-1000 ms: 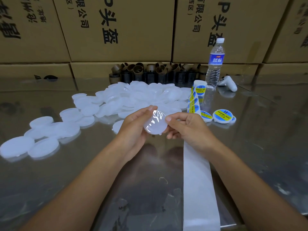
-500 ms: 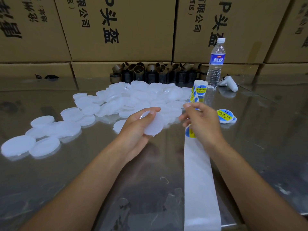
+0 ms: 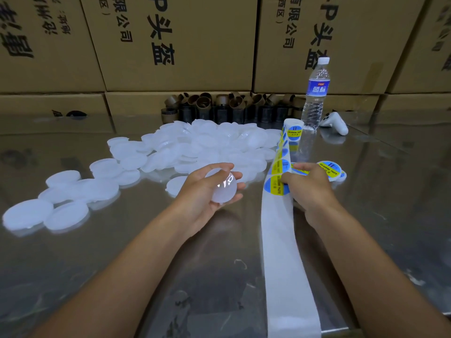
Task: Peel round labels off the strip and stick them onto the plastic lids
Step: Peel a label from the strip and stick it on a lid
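I read "SOLDERING PASTE" and "11" on the labelled lid (image 3: 330, 170) and on the roll (image 3: 294, 132). The boxes (image 3: 180, 42) carry "-P头盔", "限公司" and "西区".

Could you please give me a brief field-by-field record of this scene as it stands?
left hand: holds one blank lid
right hand: grips the label strip at a blue-and-yellow label
label roll: upright, behind the right hand
blank lids: heaped on the table, left and centre
labelled lids: just beyond the right hand
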`<state>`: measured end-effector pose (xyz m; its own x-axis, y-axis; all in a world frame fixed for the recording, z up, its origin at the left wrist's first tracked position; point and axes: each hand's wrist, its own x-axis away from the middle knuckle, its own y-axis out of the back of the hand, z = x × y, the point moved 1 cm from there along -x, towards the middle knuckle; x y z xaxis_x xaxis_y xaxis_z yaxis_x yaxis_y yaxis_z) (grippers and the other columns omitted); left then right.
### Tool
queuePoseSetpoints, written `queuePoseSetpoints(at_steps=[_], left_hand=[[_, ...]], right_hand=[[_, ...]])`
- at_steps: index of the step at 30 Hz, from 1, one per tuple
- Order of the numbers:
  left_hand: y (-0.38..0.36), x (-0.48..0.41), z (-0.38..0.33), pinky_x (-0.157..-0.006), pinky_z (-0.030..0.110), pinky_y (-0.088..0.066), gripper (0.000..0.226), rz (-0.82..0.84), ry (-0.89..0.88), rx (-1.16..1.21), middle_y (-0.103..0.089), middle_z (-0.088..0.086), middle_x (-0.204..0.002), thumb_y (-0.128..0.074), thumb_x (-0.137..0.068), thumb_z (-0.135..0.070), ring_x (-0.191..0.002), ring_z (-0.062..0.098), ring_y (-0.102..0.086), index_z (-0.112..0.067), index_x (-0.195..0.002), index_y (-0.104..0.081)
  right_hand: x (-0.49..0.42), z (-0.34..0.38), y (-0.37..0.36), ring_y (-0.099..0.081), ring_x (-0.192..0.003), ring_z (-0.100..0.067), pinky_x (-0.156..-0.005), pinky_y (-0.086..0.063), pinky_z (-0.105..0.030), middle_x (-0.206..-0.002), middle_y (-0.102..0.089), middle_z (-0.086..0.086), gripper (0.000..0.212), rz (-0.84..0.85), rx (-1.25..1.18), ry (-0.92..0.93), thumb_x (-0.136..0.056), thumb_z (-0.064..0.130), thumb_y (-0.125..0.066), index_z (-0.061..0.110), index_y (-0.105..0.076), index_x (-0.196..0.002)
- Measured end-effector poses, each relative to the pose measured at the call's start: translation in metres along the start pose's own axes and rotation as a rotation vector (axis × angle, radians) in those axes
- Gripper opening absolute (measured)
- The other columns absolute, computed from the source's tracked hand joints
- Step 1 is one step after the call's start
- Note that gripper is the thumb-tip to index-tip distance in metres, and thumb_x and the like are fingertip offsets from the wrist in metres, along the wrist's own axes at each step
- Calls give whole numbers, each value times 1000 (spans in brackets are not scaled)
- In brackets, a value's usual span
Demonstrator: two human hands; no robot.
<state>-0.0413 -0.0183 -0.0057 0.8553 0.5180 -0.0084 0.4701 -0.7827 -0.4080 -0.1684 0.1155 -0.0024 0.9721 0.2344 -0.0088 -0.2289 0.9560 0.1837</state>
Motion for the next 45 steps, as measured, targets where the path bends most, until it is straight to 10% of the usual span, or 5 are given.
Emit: queuePoseSetpoints(at_steps=[7,12,24,45], left_hand=[[-6,1,6,-79,34,-59,19,13,73,-177,-68,17,-101,-57,-93,-20,-83,24,-67,-4,-100,-65],[-6,4,5,-86,33,-55,32,111,77,-236,-70,17,-110,-54,-95,-21,-96,25,-68,3,-112,-65],[-6,7,2,-98,47,-49,28,9,40,-287,-64,24,-118,-58,-92,-6,-107,36,-63,-2,-120,-61],[-5,8,2,-79,28,-57,24,52,46,-303,-70,15,-109,-58,-93,-6,-88,20,-69,-15,-114,-66]], right_hand=[[9,7,-12,-62,-107,-35,-97,-48,-47,-116,-63,-20,20,143,-334,-59,-84,2,-64,13,-53,-98],[18,11,-14,-63,-61,-13,-60,-53,-21,-76,-63,-7,22,360,-483,22,-85,-4,-61,13,-48,-81],[25,5,-16,-39,-100,-7,-81,-28,-12,-100,-40,5,29,51,363,808,-80,18,-74,18,-69,-108],[22,3,-15,-51,-95,-13,-76,-42,-27,-96,-49,2,18,102,408,820,-82,20,-72,26,-69,-99]])
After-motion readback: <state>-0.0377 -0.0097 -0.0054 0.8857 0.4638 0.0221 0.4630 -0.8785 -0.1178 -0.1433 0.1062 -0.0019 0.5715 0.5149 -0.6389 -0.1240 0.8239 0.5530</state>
